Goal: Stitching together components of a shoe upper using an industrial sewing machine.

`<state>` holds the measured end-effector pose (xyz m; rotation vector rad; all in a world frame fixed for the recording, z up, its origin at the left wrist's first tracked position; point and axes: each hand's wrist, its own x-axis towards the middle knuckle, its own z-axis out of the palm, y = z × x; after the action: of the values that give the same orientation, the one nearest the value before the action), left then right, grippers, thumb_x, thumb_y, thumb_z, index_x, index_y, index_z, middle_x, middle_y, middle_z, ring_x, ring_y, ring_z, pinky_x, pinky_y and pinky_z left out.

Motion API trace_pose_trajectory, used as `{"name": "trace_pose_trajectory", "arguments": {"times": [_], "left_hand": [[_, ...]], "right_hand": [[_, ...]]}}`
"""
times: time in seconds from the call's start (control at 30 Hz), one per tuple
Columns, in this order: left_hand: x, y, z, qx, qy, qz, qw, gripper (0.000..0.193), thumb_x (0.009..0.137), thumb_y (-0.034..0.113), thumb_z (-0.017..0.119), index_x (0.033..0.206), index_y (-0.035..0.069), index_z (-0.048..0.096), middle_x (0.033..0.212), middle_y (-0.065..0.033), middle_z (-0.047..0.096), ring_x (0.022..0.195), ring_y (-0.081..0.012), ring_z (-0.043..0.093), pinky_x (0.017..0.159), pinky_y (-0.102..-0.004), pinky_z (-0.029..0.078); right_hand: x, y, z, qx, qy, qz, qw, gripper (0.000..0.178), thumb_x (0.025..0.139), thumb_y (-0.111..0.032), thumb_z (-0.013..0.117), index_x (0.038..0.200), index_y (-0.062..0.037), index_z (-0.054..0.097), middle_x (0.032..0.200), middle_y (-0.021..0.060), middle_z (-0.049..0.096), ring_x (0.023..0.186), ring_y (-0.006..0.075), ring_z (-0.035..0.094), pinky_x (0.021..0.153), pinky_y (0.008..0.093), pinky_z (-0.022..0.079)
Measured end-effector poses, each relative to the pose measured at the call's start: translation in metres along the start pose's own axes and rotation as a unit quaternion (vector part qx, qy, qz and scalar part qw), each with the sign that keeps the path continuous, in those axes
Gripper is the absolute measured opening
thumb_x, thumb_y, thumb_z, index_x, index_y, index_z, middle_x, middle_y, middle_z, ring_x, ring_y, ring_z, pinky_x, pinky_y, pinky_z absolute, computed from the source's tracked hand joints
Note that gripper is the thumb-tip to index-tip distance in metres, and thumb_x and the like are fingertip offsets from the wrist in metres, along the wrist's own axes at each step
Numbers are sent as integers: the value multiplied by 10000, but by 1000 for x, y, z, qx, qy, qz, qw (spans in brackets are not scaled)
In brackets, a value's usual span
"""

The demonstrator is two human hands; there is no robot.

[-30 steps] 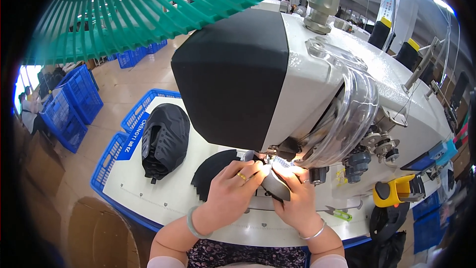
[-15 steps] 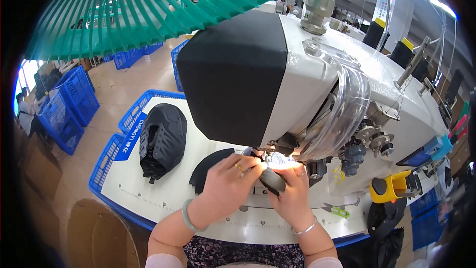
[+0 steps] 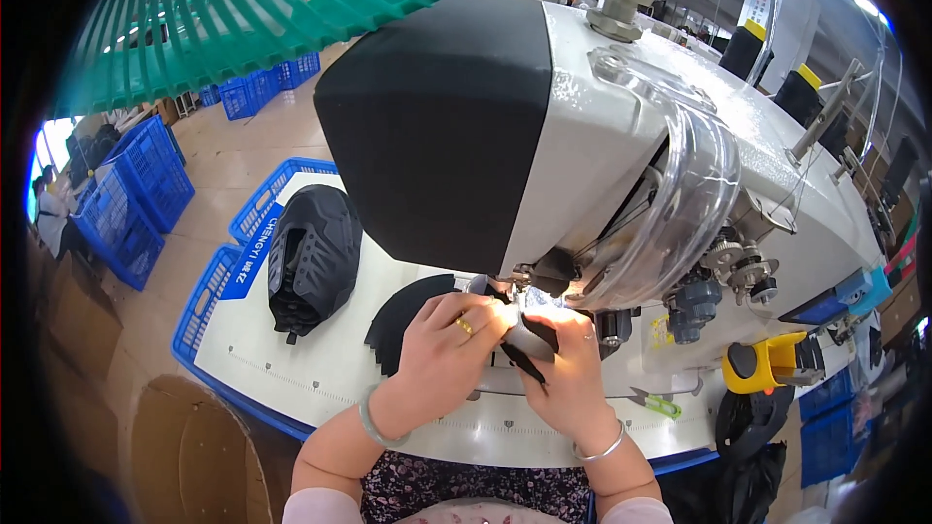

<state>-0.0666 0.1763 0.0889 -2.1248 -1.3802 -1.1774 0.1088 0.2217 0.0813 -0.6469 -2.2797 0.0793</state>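
Observation:
Under the sewing machine's needle area (image 3: 522,281), a small curved grey-and-black fabric piece (image 3: 531,342) is held between both hands. My left hand (image 3: 449,344), with a ring and a bangle, pinches its left edge close to the lit needle. On the opposite side, my right hand (image 3: 571,369) grips it with the thumb below and the fingers above. The fingertips partly hide the piece, and bright light washes out the spot by the needle. A fanned stack of black fabric pieces (image 3: 403,325) lies beside my left hand.
A black shoe upper (image 3: 313,257) rests on the white table (image 3: 262,354) at left. Green-handled snips (image 3: 662,406) and a yellow holder (image 3: 762,364) are at right. The black-fronted machine head (image 3: 437,126) looms above; a green fan guard (image 3: 243,19) hangs at upper left.
The view has shifted slightly, so the machine head looks larger. Between my hands the fabric piece has tilted, showing more of its black side. Both hands keep their hold near the needle.

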Motion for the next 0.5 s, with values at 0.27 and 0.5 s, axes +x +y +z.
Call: {"name": "trace_pose_trajectory", "arguments": {"times": [0.27, 0.5], "left_hand": [[1, -7, -7, -41, -28, 10, 999, 280, 681, 18, 641, 960, 32, 667, 949, -50, 607, 940, -230, 598, 806, -355, 514], [4, 0, -5, -21, -3, 2, 1000, 269, 655, 2, 662, 919, 52, 662, 837, -33, 561, 853, -237, 588, 739, -352, 518]], "right_hand": [[-4, 12, 4, -32, 60, -22, 997, 367, 575, 41, 649, 919, -77, 702, 989, 19, 680, 819, 217, 626, 627, 272, 496], [-3, 14, 5, -16, 74, -12, 997, 354, 576, 47, 644, 903, -72, 709, 960, 28, 698, 833, 219, 646, 699, 294, 516]]}}
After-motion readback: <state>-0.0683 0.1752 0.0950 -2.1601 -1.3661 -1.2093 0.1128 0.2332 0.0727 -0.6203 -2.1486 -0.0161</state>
